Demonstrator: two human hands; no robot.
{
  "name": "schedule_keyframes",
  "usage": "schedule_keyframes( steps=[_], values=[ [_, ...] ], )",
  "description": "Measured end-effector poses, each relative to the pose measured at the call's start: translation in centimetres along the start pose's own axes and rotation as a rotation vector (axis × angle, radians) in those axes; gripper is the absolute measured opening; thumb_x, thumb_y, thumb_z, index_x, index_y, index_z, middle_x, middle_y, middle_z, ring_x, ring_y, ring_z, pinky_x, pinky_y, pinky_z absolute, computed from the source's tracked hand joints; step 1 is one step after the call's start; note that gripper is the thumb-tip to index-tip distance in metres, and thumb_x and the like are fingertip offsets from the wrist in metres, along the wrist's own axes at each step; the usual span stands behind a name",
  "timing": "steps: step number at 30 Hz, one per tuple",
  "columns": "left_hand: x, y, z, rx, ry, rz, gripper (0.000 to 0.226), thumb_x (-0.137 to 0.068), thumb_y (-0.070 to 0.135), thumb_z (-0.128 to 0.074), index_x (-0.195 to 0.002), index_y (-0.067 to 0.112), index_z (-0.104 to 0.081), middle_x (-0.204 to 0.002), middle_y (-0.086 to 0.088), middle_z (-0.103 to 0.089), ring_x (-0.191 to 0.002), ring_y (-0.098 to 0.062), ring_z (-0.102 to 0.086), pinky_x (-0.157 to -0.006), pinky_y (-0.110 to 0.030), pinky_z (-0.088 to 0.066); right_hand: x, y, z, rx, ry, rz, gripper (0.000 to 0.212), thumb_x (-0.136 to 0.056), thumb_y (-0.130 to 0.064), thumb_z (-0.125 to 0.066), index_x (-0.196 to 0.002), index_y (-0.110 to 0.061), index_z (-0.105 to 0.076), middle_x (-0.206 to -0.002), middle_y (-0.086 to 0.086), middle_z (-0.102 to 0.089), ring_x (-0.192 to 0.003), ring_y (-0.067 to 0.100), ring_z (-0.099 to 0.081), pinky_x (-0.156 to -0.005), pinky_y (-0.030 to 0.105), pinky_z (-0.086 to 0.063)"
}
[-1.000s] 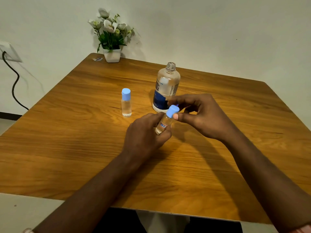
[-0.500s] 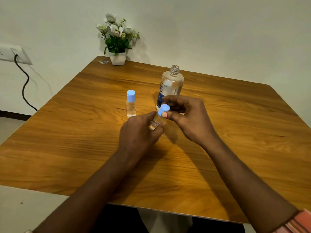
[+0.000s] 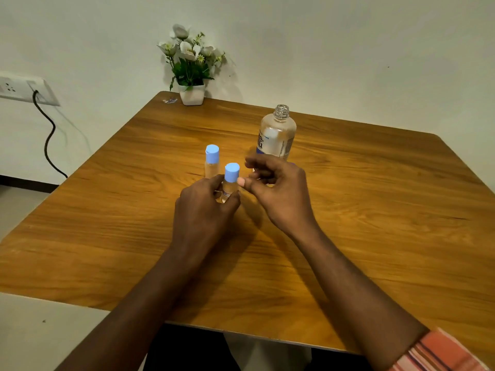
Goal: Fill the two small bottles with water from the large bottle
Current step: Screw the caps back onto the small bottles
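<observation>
Gripping clear sm. bottle (image 3: 228, 190) w/ blue cap (image 3: 231, 171), left hand (image 3: 203, 212); right hand (image 3: 280, 195) half-curled, empty.

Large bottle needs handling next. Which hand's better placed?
Right. The right hand sits just in front of the large bottle and looks empty; the left hand grips a small bottle.

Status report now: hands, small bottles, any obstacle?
Left hand grips capped small bottle. Right hand loose beside its cap, holding nothing. Second small bottle capped, standing. Large bottle uncapped; nothing blocks.
</observation>
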State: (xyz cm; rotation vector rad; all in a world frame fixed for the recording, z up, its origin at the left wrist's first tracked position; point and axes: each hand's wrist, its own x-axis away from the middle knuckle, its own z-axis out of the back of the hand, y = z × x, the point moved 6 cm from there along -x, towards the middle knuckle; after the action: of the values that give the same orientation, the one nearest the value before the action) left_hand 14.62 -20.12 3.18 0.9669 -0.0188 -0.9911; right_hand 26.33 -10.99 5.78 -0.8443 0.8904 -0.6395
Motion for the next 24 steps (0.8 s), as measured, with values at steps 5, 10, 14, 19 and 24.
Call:
schedule_keyframes(
  steps=[5, 10, 14, 19, 24],
  values=[
    [0.6, 0.0, 1.0, -0.069, 0.041, 0.067, 0.054, -0.082, 0.045, -0.068, -0.124, 0.012, -0.062, -0.106, -0.008, -0.073, -0.089, -0.017, -0.069, -0.078, -0.034, -0.053, 1.5, 3.2, 4.6, 0.078, 0.161, -0.064, 0.015, -0.085, -0.016, -0.072, -0.100, -0.018, -0.073, -0.091, -0.010, -0.071, -0.084, 0.000, -0.065, -0.073, 0.013, -0.049],
    [3.0, 3.5, 2.2, 0.044, 0.111, -0.158, 0.031, -0.087, 0.032, -0.065, -0.110, 0.012, -0.069, -0.097, -0.005, -0.072, -0.082, -0.017, -0.068, -0.066, -0.042, -0.057, 1.3, 7.4, 8.2, 0.145, 0.313, -0.194, 0.012, -0.082, -0.012, -0.071, -0.093, -0.018, -0.073, -0.081, -0.012, -0.069, -0.071, -0.006, -0.061, -0.066, 0.013, -0.045],
    [3.4, 6.4, -0.6, 0.265, 0.023, -0.113, 0.038, -0.086, 0.028, -0.067, -0.122, 0.017, -0.062, -0.114, 0.001, -0.067, -0.098, -0.006, -0.063, -0.078, -0.026, -0.057, -0.4, 9.1, 8.7, 0.173, 0.343, -0.240, 0.023, -0.079, -0.009, -0.073, -0.100, -0.016, -0.072, -0.078, -0.012, -0.068, -0.071, -0.006, -0.061, -0.065, 0.012, -0.048],
    [1.2, 6.8, -4.5, 0.313, -0.046, 0.038, 0.068, -0.083, 0.023, -0.070, -0.143, 0.016, -0.039, -0.142, -0.002, -0.049, -0.129, -0.012, -0.046, -0.103, -0.035, -0.046, -2.5, 10.2, 7.3, 0.161, 0.317, -0.275, 0.040, -0.075, -0.011, -0.076, -0.112, -0.021, -0.067, -0.089, -0.011, -0.069, -0.080, 0.001, -0.064, -0.077, 0.029, -0.059],
    [-0.7, 5.6, -6.6, 0.322, -0.018, 0.138, 0.085, -0.080, 0.018, -0.071, -0.149, 0.016, -0.022, -0.155, -0.001, -0.030, -0.143, -0.015, -0.024, -0.112, -0.024, -0.026, -3.8, 11.0, 6.4, 0.231, 0.273, -0.272, 0.053, -0.072, -0.017, -0.079, -0.123, -0.018, -0.063, -0.107, -0.005, -0.069, -0.094, 0.005, -0.063, -0.083, 0.035, -0.057]
  ],
)
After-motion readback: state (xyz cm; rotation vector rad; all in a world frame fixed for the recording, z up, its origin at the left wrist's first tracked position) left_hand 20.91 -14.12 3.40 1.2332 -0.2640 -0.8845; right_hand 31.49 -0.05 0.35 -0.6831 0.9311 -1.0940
